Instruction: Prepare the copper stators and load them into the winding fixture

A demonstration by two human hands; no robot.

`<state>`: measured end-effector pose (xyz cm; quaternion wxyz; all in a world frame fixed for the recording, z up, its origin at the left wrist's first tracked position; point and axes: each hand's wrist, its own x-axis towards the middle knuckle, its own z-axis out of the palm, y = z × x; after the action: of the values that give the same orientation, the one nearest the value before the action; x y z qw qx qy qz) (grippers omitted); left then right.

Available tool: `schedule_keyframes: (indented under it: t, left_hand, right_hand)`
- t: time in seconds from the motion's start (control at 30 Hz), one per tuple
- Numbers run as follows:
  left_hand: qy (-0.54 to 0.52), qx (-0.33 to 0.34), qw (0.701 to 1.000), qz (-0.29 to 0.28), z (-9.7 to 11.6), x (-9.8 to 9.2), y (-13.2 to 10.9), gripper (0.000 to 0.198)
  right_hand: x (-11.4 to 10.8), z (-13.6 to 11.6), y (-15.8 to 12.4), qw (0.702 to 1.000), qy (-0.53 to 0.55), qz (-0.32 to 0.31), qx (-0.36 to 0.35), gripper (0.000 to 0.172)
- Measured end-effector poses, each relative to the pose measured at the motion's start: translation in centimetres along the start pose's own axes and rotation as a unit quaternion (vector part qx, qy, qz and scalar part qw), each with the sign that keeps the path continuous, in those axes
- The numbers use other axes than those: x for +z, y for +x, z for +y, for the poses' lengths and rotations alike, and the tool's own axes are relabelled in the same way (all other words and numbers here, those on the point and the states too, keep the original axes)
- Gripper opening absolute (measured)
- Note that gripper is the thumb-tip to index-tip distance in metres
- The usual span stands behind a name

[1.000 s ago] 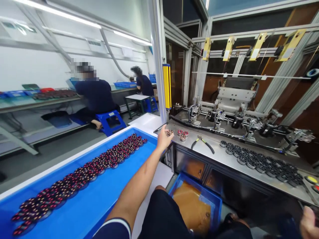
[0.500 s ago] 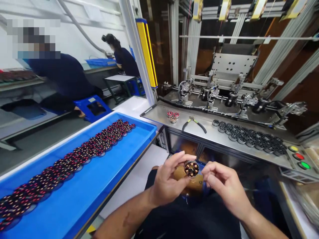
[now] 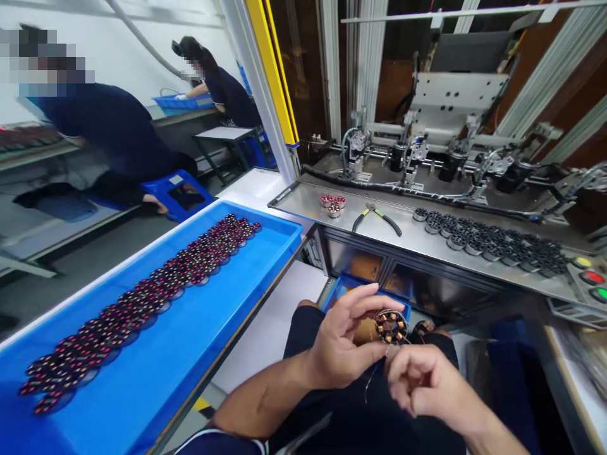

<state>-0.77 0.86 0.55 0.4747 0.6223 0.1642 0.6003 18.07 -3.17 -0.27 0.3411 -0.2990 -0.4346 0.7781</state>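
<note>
My left hand (image 3: pixel 348 338) holds a round motor stator (image 3: pixel 391 327) by its rim, between thumb and fingers above my lap. Copper windings show around the stator's open face. Just below and right of it, my right hand (image 3: pixel 427 382) is closed, fingers curled, close to the stator's lower edge. A fine copper wire (image 3: pixel 368 383) trails below the stator, and thin strands run from the rim toward my right fingertips. The exact pinch point is hidden by the fingers.
A blue tray (image 3: pixel 156 373) at left holds rows of wound stators (image 3: pixel 142 297). On the metal ledge lie a few stators (image 3: pixel 334 209), green-and-black cutters (image 3: pixel 374 215) and many black cores (image 3: pixel 493 240). Behind stands a winding machine (image 3: pixel 446 151); buttons (image 3: pixel 592 277) sit right. Two people work at left.
Both hands and the stator appear lower and further right. The stator's face is turned more toward me. My right hand has dropped below the rim, its fingers curled more, and the view has tilted down.
</note>
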Motion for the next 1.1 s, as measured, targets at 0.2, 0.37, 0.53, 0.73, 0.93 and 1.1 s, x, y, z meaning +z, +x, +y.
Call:
schedule_keyframes:
  t: [0.2,0.37,0.53,0.73,0.93,1.1]
  left_hand:
    - [0.116,0.036,0.993,0.003,-0.8,0.7,0.3,0.075]
    - [0.134,0.036,0.990,0.011,-1.0,0.7,0.2,0.076]
    - [0.128,0.039,0.990,0.035,-1.5,0.6,0.3,0.080]
    - [0.028,-0.048,0.997,0.049,-1.6,-0.2,1.0,0.084]
    - [-0.105,-0.128,0.984,-0.062,-0.9,-0.5,0.9,0.068]
    - [-0.111,-0.144,0.980,-0.086,-1.3,0.5,0.2,0.079]
  right_hand:
    - [4.5,0.9,1.5,0.973,0.155,0.163,-0.046,0.033]
    - [4.3,0.5,1.8,0.971,0.135,0.185,-0.074,0.032]
    - [4.2,1.1,2.0,0.966,0.131,0.213,-0.063,0.034]
    - [2.7,2.5,-0.2,0.985,0.080,0.148,0.026,0.033]
    - [-0.6,-1.4,-0.8,0.981,-0.045,0.169,-0.089,0.038]
    - [0.1,-3.2,-0.1,0.977,-0.098,0.183,-0.045,0.039]
